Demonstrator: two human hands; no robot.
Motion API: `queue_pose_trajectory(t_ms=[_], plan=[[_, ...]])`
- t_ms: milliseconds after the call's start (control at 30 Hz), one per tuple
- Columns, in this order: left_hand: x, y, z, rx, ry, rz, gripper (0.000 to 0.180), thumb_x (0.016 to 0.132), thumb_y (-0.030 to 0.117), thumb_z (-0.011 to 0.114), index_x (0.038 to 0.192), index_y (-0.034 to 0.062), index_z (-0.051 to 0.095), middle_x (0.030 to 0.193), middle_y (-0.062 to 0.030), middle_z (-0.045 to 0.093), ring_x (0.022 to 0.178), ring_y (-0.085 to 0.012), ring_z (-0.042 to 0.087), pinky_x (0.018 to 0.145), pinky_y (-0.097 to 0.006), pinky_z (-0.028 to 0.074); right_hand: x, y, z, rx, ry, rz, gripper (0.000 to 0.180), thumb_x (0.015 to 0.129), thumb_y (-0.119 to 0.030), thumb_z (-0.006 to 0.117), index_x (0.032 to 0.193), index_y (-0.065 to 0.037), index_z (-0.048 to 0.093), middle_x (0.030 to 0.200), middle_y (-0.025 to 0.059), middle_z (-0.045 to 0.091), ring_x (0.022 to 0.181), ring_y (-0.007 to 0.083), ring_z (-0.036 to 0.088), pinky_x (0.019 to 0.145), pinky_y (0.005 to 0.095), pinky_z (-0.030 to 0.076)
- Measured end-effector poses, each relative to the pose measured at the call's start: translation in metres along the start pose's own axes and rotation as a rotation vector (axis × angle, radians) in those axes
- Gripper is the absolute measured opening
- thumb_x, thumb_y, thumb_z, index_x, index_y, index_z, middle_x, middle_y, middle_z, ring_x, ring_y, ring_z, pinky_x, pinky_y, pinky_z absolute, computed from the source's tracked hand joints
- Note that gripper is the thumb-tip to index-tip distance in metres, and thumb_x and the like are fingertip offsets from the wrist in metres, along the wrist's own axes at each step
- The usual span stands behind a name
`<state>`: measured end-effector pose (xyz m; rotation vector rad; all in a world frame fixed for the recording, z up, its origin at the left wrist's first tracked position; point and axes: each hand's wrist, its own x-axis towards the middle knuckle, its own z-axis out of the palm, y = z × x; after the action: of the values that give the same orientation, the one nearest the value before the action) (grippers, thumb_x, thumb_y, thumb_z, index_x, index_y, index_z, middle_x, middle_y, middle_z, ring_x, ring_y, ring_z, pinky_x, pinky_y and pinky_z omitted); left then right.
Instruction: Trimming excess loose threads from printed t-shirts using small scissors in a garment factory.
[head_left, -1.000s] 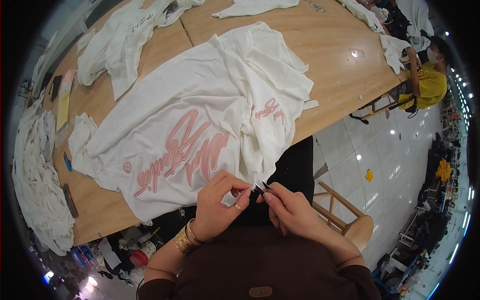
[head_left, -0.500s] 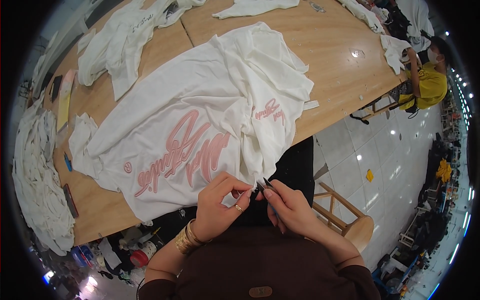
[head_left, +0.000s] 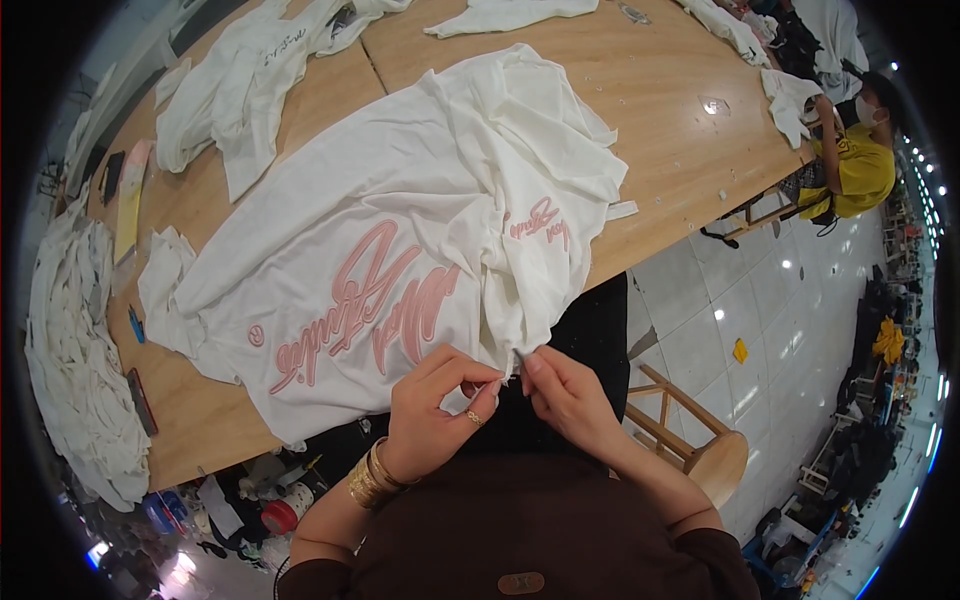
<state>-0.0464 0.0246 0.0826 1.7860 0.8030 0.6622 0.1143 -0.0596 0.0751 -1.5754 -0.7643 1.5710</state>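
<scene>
Head view: fingers of the left hand pinch the near edge of a white garment with pink lettering; those of the right hand are curled beside that edge, their grip on anything not determinable. The garment lies rumpled across the wooden surface, overhanging its near side. Farther off lies a second garment, also white; a person in yellow sits at far right.

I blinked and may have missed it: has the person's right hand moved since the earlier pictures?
Yes, slightly: the right hand has shifted leftward and a little forward, away from the wooden stool.
</scene>
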Motion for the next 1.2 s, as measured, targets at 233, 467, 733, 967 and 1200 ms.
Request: queue_pose_trajectory(t_ms=[233,467,733,967,1200], plan=[[0.0,0.001,-0.003,-0.014,-0.003,-0.021,0.013,0.072,-0.002,0.066,0.084,0.0025,0.063,0.075,-0.0043,0.057,0.063,-0.0125,0.055,0.059,-0.024,0.045,-0.002,0.001,-0.009,-0.096,0.102,-0.022,0.03,0.092,-0.032,0.05,0.083,-0.003,0.053,0.056,-0.0002,0.043,0.05,0.0075,0.04,0.049,0.0246,0.035],[-0.001,-0.003,-0.005,-0.01,0.0,-0.016,0.012,0.072,-0.002,0.065,0.084,0.002,0.063,0.075,-0.0044,0.057,0.063,-0.013,0.054,0.059,-0.024,0.045,-0.009,-0.014,-0.027,-0.391,0.058,-0.256,0.022,0.079,-0.021,0.068,0.088,-0.006,0.056,0.056,-0.0005,0.046,0.051,0.0056,0.039,0.05,0.0216,0.035],[0.002,-0.001,-0.009,-0.004,-0.06,-0.101,0.011,0.074,-0.001,0.064,0.084,0.0031,0.063,0.076,-0.0037,0.057,0.056,-0.0098,0.052,0.053,-0.022,0.043,0.019,-0.002,-0.015,-0.602,0.425,-0.407,0.019,0.077,-0.013,0.066,0.093,-0.007,0.057,0.07,0.0124,0.061,0.059,0.0308,0.06,0.051,0.0333,0.046],[0.005,-0.005,-0.009,-0.089,-0.138,-0.461,0.014,0.079,-0.002,0.058,0.093,0.0009,0.061,0.077,-0.0009,0.055,0.063,-0.0039,0.051,0.056,-0.018,0.042,0.013,-0.015,-0.015,-0.612,0.356,-0.435,0.019,0.078,-0.015,0.067,0.092,-0.006,0.058,0.068,0.0124,0.06,0.053,0.0289,0.058,0.049,0.0314,0.044],[0.009,-0.01,0.004,-0.102,-0.002,-0.179,0.011,0.08,0.002,0.061,0.091,0.0028,0.062,0.076,-0.0038,0.054,0.064,-0.0106,0.053,0.052,-0.022,0.04,0.01,-0.018,-0.013,-0.583,0.318,-0.447,0.018,0.08,-0.017,0.066,0.09,-0.005,0.058,0.066,0.0123,0.06,0.051,0.0282,0.057,0.048,0.0305,0.044]])
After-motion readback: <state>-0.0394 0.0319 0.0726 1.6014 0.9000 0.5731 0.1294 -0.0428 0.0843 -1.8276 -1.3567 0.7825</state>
